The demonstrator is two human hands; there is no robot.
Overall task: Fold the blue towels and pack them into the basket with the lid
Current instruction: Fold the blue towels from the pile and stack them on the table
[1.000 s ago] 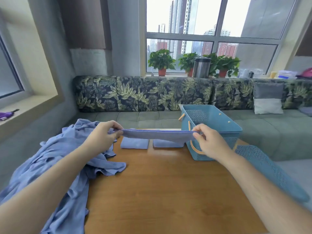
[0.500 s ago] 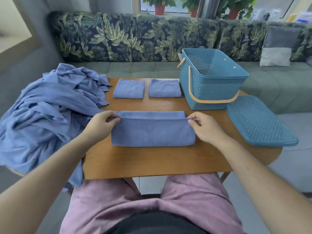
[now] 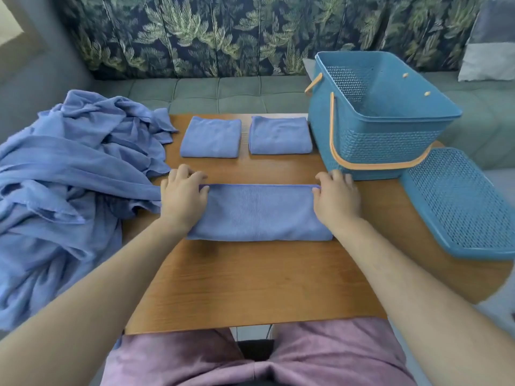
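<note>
A blue towel [image 3: 259, 215] lies on the wooden table [image 3: 250, 282] as a long strip folded in half. My left hand [image 3: 184, 196] pinches its far left corner, thumb on top. At the far right corner my right hand [image 3: 335, 199] pinches it the same way. Two folded blue towels [image 3: 211, 137] [image 3: 280, 135] lie side by side behind it. The teal basket [image 3: 390, 146] with an orange handle stands open and looks empty at the back right. Its perforated lid [image 3: 457, 207] lies on the table's right edge.
A big heap of unfolded blue towels [image 3: 69, 168] covers the table's left side and hangs over the edge. A grey-green sofa [image 3: 239, 93] with leaf-patterned cushions runs behind the table. My lap in pink trousers is under the near edge.
The towel, stretched in the air between my hands a second ago, now lies folded in half on the table. Both hands came down with it, and my view tilted downward.
</note>
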